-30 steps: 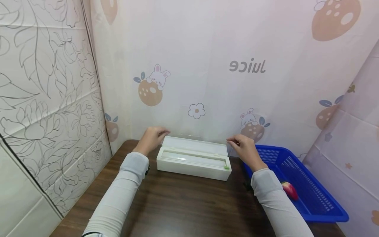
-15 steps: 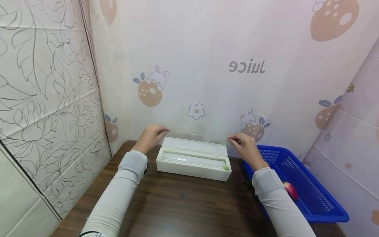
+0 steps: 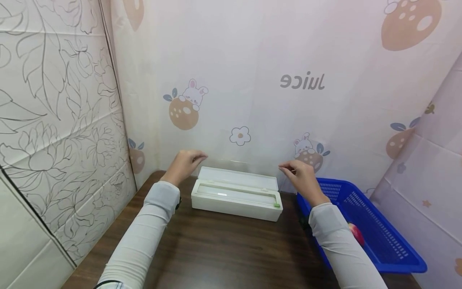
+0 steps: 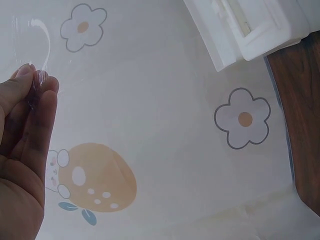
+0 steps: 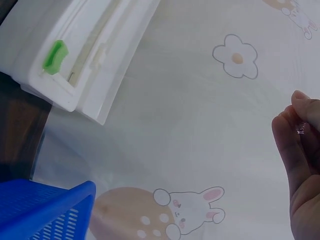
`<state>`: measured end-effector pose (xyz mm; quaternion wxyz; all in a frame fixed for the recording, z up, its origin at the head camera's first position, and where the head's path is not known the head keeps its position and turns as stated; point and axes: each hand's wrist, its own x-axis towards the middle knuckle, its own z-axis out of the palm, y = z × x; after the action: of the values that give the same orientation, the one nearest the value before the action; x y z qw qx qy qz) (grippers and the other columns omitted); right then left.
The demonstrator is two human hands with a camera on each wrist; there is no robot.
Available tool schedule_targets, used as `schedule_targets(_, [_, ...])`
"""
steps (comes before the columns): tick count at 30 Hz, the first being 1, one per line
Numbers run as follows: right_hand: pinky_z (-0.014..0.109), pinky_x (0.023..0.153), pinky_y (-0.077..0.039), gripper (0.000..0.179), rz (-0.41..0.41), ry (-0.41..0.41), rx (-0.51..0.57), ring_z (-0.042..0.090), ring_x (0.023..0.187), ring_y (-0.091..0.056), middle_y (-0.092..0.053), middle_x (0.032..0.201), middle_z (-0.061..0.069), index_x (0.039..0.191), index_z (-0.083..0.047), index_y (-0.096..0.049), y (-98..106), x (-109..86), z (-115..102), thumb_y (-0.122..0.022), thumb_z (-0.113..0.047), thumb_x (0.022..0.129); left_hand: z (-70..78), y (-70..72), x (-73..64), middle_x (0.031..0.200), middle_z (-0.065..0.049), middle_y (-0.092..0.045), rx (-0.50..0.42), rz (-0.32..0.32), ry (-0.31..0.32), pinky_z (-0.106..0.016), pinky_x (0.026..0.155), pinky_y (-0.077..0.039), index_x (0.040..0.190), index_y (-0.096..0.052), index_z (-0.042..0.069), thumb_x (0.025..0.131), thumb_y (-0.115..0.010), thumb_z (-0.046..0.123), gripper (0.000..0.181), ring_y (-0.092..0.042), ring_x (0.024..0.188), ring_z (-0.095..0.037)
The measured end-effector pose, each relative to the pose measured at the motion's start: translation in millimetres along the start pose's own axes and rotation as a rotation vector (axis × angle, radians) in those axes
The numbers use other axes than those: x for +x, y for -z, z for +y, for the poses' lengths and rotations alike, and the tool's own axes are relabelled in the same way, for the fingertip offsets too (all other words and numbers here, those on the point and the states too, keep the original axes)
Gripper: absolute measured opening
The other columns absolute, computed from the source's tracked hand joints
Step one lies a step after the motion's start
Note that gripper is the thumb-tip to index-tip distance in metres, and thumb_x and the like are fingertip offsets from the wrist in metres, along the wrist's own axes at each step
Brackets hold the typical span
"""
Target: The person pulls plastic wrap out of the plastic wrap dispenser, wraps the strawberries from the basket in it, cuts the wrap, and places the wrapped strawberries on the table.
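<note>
A sheet of clear cling film (image 4: pixel 41 79) is bunched between my left thumb and fingers in the left wrist view. In the head view my left hand (image 3: pixel 181 167) is raised at the left end of the white cling film dispenser (image 3: pixel 234 208). My right hand (image 3: pixel 304 181) is up at the opposite end, pinching a bit of the same clear film that glints between its fingers in the right wrist view. The film is almost invisible against the pale backdrop. The dispenser's lid (image 3: pixel 236 177) is tipped back, and a green slider (image 5: pixel 56 57) sits at its right end.
On the right stands a blue plastic basket (image 3: pixel 393 241), with a red and pale fruit (image 3: pixel 356 234) in it, partly hidden by my right sleeve. Behind the dark wooden table (image 3: pixel 223 249) hangs a printed curtain (image 3: pixel 245 80) close to both hands.
Both hands have risen slightly above the dispenser, still pinching the film. The dispenser and the basket have stayed put.
</note>
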<state>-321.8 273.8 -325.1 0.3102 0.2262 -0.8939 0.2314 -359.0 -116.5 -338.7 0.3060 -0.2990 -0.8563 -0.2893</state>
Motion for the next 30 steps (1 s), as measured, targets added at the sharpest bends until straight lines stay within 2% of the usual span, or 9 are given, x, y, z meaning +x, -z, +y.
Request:
schedule_targets(8, [0.04, 0.066, -0.058, 0.011, -0.008, -0.021, -0.012, 0.011, 0.078, -0.059, -0.068, 0.091, 0.003, 0.096, -0.012, -0.071, 5.2, 2.7, -7.8, -0.065, -0.016, 0.087, -0.1, 6.0, 0.8, 0.095, -0.009, -0.072, -0.012, 0.013, -0.004, -0.038, 0.074, -0.057, 0.096, -0.072, 0.005, 0.089, -0.062, 0.012, 0.014, -0.065, 0.084, -0.017])
schedule_targets(15, [0.041, 0.066, -0.058, 0.011, -0.002, -0.021, -0.019, 0.012, 0.078, -0.06, -0.068, 0.091, 0.004, 0.095, -0.011, -0.071, 10.0, 1.6, -14.2, -0.065, -0.016, 0.087, 3.9, 12.2, 0.4, 0.096, -0.005, -0.072, 0.003, -0.004, 0.003, -0.035, 0.075, -0.057, 0.098, -0.072, 0.01, 0.09, -0.061, 0.018, 0.016, -0.064, 0.083, -0.013])
schedule_targets(22, [0.041, 0.066, -0.057, 0.011, 0.016, -0.009, -0.023, 0.012, 0.078, -0.059, -0.069, 0.091, 0.004, 0.096, -0.01, -0.071, 14.9, -0.6, -14.2, -0.065, -0.016, 0.087, 6.5, 13.7, 6.2, 0.094, -0.005, -0.072, -0.01, -0.01, 0.009, -0.032, 0.071, -0.056, 0.098, -0.073, 0.01, 0.09, -0.061, 0.019, 0.016, -0.062, 0.073, -0.009])
schedule_targets(30, [0.039, 0.066, -0.058, 0.011, 0.037, 0.034, -0.03, 0.009, 0.076, -0.059, -0.069, 0.089, 0.003, 0.095, -0.012, -0.071, 16.0, 4.7, -16.2, -0.066, -0.017, 0.087, 8.7, 22.2, 6.5, 0.096, -0.005, -0.072, 0.002, 0.013, -0.017, -0.035, 0.075, -0.056, 0.098, -0.073, 0.01, 0.089, -0.063, 0.016, 0.015, -0.064, 0.083, -0.012])
